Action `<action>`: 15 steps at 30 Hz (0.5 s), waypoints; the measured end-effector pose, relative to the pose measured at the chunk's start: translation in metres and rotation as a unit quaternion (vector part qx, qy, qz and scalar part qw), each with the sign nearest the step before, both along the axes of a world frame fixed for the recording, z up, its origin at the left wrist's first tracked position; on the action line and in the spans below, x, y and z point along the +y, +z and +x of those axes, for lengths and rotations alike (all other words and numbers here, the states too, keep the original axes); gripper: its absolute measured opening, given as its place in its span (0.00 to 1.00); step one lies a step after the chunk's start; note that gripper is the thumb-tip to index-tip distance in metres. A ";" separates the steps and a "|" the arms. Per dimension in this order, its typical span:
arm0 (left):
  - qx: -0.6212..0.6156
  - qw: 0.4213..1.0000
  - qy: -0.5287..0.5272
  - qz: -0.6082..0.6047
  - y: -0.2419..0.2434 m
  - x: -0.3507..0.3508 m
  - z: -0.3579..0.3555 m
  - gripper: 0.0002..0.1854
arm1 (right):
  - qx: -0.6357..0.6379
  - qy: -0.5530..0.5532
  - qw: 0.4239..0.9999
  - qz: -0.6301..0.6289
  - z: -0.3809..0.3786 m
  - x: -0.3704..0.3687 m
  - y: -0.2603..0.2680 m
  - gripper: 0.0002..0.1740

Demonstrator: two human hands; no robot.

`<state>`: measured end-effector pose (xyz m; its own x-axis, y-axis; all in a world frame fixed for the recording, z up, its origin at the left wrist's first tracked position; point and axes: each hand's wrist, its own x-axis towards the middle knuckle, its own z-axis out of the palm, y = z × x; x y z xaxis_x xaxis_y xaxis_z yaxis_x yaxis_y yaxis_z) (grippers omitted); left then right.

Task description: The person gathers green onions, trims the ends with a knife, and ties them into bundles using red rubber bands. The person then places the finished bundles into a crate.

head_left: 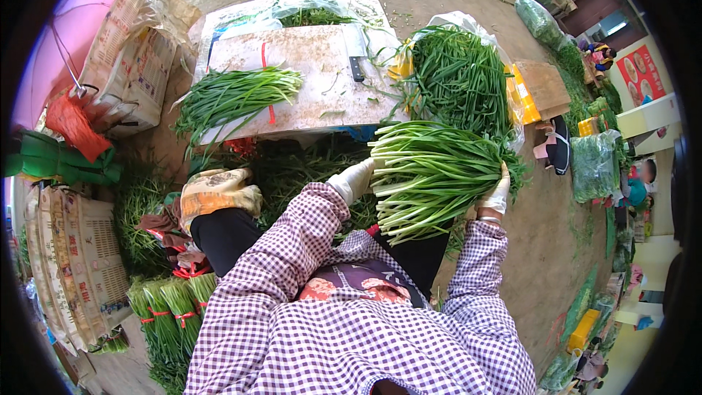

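A large loose bunch of garlic chives (439,175) lies across my lap area, its pale stem ends to the left and its leaves to the right. My right hand (498,189), in a whitish glove, grips its leafy side. Against the stem ends rests my gloved left hand (354,180); its fingers are hidden behind the stems. A smaller bunch of chives (236,93) lies on a pale board (312,55) in front of me, across a red tie strip (264,55). To its right is a cleaver (355,49) with a black handle.
A plastic-lined yellow basket (524,101) heaped with chives (455,71) stands right of the board. Tied bundles (175,307) stand at lower left, near woven sacks (82,252). Loose greens (312,164) lie under the board. Other people sit along the far right.
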<state>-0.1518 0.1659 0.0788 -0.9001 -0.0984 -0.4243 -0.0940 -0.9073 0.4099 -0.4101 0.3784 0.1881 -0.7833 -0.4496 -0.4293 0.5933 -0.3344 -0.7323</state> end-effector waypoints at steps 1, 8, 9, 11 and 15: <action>-0.058 0.998 0.015 -0.020 0.001 0.003 -0.001 0.23 | 0.000 0.012 1.000 -0.022 -0.001 -0.001 0.001 0.26; -0.020 0.990 0.141 -0.016 0.023 0.021 -0.007 0.24 | 0.012 0.015 1.000 0.002 -0.004 -0.004 0.004 0.26; -0.010 0.990 0.141 -0.012 0.024 0.022 -0.005 0.24 | 0.012 0.006 1.000 0.008 -0.003 -0.004 0.004 0.26; 0.025 0.990 0.140 0.002 0.024 0.023 -0.001 0.24 | 0.009 0.001 1.000 0.010 -0.003 -0.003 0.004 0.25; 0.056 0.990 0.127 -0.032 0.024 0.020 0.000 0.25 | 0.004 0.011 1.000 0.000 -0.002 -0.004 0.004 0.25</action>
